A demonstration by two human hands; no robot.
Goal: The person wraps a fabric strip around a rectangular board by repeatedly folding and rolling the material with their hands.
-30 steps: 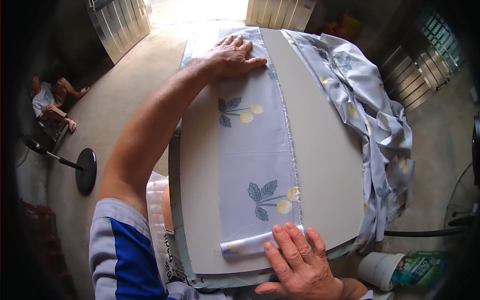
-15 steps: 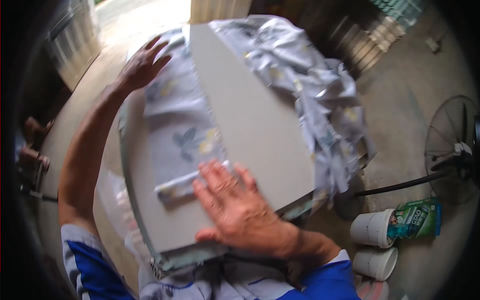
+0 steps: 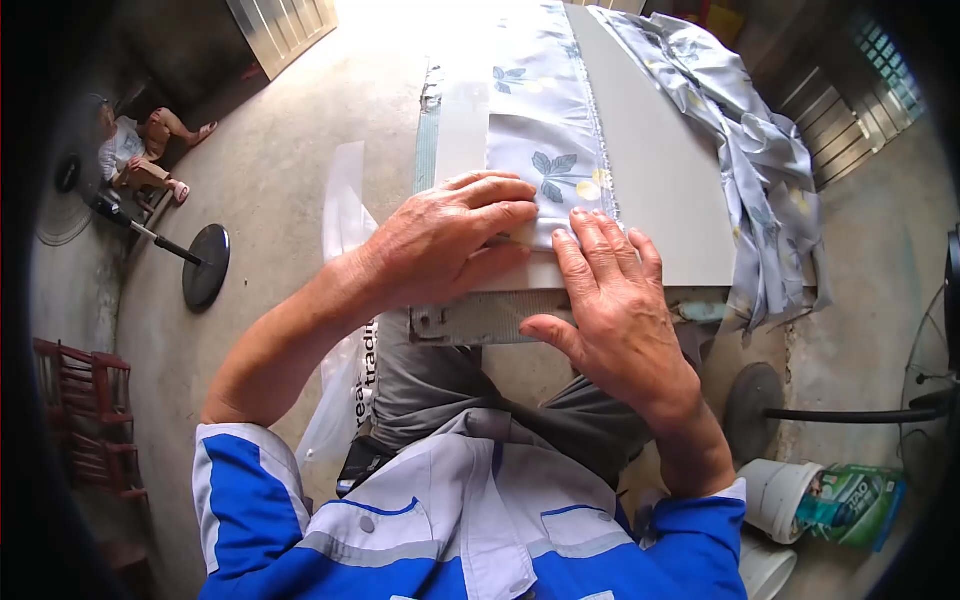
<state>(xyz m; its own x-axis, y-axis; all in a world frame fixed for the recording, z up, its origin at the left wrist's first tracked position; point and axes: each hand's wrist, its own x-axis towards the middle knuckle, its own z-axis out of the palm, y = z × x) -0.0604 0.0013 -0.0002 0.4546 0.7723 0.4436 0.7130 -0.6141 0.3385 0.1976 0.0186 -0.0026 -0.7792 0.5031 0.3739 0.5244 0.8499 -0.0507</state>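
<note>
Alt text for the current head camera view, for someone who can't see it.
A person's left hand and right hand are at the near end of a leaf-printed cloth strip on a pale board. A crumpled cloth drapes along the board's right side, and another person sits at far left.

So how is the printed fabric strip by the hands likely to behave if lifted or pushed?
The fabric strip is probably floppy: the matching cloth at right sags in loose folds. Its smooth sheen suggests it may slide on the board. Being frayed along its right edge, it could shed threads.
</note>
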